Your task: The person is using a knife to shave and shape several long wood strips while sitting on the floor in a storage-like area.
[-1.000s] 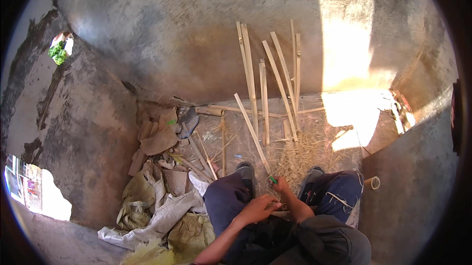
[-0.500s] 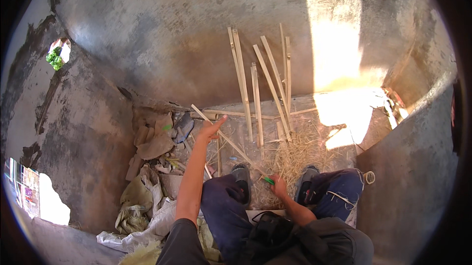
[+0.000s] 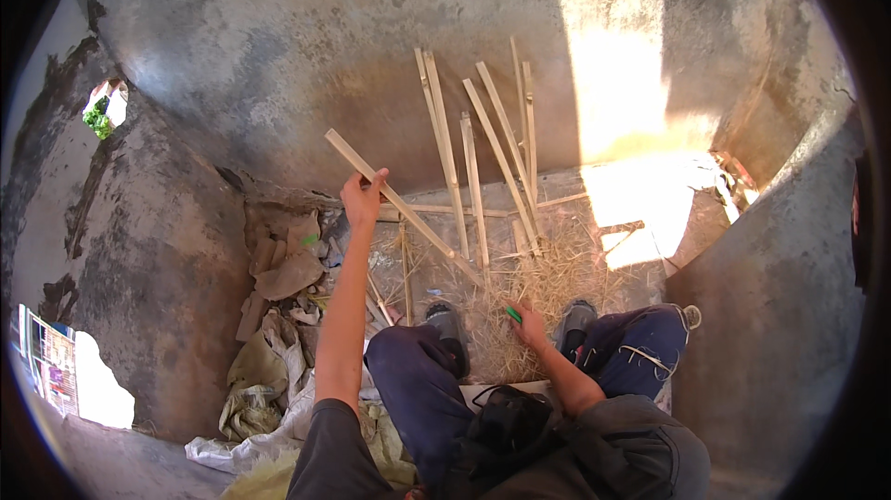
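Seven pale strips (image 3: 474, 189) lean against the wall (image 3: 306, 64), upper centre. An eighth, the held strip (image 3: 418, 224), straight, narrow and pale tan, slants left of centre; the left hand (image 3: 363, 198) has fingers clamped on it. Lower centre, the right hand's (image 3: 532, 326) fingers close around one green object (image 3: 512, 313).

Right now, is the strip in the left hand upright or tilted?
Tilted: the pale strip slants from upper left to lower right, held in the left hand. Can't tell if its lower end touches the floor.
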Demonstrator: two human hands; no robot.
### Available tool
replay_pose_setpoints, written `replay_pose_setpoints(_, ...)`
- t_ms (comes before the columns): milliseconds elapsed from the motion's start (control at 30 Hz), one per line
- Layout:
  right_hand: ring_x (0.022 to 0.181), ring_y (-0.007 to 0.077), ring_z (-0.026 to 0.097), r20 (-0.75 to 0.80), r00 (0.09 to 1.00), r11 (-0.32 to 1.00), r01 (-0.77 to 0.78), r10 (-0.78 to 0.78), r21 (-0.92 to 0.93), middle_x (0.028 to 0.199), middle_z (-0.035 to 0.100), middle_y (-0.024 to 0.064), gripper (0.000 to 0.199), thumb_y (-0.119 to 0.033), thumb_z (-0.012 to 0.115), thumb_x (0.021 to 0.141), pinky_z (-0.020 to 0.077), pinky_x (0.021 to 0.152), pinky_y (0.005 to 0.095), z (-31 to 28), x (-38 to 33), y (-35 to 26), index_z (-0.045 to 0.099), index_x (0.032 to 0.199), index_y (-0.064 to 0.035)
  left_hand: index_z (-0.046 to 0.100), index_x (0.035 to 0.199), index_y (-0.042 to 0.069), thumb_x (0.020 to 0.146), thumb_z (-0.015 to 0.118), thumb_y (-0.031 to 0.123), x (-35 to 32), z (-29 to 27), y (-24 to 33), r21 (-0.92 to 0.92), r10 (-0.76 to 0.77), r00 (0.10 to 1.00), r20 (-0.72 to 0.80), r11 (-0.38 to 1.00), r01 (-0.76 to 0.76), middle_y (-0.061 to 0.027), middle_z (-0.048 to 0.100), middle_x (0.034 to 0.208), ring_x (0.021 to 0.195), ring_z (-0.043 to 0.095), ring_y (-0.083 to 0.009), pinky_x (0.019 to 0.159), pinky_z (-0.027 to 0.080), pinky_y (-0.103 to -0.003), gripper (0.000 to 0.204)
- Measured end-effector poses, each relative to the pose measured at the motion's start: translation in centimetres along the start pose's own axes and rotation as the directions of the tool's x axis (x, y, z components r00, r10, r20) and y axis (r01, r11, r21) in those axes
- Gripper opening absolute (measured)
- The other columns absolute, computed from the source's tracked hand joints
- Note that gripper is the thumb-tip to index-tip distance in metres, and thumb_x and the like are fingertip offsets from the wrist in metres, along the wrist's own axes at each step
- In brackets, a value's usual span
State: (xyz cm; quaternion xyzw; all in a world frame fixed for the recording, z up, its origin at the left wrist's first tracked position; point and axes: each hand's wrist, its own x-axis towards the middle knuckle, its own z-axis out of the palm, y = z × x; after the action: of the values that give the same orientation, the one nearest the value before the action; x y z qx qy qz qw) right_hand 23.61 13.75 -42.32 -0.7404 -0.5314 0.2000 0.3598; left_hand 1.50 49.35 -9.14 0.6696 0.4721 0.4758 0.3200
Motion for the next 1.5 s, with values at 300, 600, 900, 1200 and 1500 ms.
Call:
replay_pose_setpoints(300, 0.057, 0.0103, 0.057, 0.387, 0.77, 0.808, -0.581, 0.508, 0.095, 0.088, 0.081, 0.0088, 0.022, -0.023, 0.073, 0.097, 0.0443, 0.052, 0.0311, -3.1, 7.7, 6.2, 0.081, 0.11, -0.0063, 0.074, 0.11, -0.002, 0.105, 0.078, 0.047, 2.6, -8.3, 15.1, 0.051, 0.359, 0.883, -0.302, 0.931, -0.362, -0.0067, 0.075, 0.083, 0.068, 0.062, -0.0116, 0.065, 0.052, -0.03, 0.05)
replay_pose_setpoints(600, 0.076, 0.0141, 0.068, -0.005, 0.963, 0.747, -0.205, 0.269, 0.632, 0.103, 0.083, 0.0106, 0.032, -0.022, 0.071, 0.104, 0.0523, 0.068, 0.0317, -16.6, 11.6, -4.7, 0.075, 0.128, -0.001, 0.06, 0.126, 0.003, 0.112, 0.068, 0.04, 1.8, -14.9, 21.3, -0.385, 0.285, 0.902, -0.325, 0.831, -0.401, -0.0158, 0.08, 0.103, 0.087, 0.079, -0.0235, 0.081, 0.067, -0.037, 0.041)
replay_pose_setpoints(900, 0.124, 0.0308, 0.073, -0.317, 0.912, 0.869, 0.365, -0.261, 0.334, 0.13, 0.078, 0.0173, 0.052, -0.032, 0.08, 0.1, 0.0543, 0.107, 0.0408, -24.8, 9.2, -21.8, 0.07, 0.145, -0.0071, 0.058, 0.119, 0.005, 0.113, 0.065, 0.04, -3.4, -11.5, 25.4, -0.483, 0.25, 0.949, -0.194, 0.817, -0.314, -0.0179, 0.08, 0.099, 0.087, 0.083, -0.0283, 0.078, 0.07, -0.039, 0.035)
replay_pose_setpoints(1200, 0.093, 0.0346, 0.075, -0.061, 0.875, 0.853, 0.483, -0.481, 0.199, 0.102, 0.076, 0.0199, 0.036, -0.025, 0.077, 0.102, 0.0566, 0.086, 0.0438, -25.9, 8.4, -26.0, 0.07, 0.13, -0.0027, 0.059, 0.115, 0.007, 0.112, 0.066, 0.041, -7.3, -9.4, 33.0, -0.498, 0.345, 0.933, -0.103, 0.794, -0.348, -0.0159, 0.08, 0.098, 0.09, 0.083, -0.028, 0.081, 0.07, -0.038, 0.035)
replay_pose_setpoints(1500, 0.101, 0.0257, 0.078, -0.145, 0.852, 0.774, 0.519, -0.503, 0.362, 0.112, 0.081, 0.0154, 0.027, -0.018, 0.079, 0.099, 0.0575, 0.088, 0.0407, -30.0, 6.6, -28.5, 0.078, 0.121, -0.0019, 0.062, 0.117, 0.005, 0.113, 0.065, 0.041, -8.6, -10.8, 39.6, -0.42, 0.499, 0.865, -0.057, 0.774, -0.474, -0.0144, 0.079, 0.095, 0.085, 0.083, -0.0275, 0.075, 0.07, -0.037, 0.036)
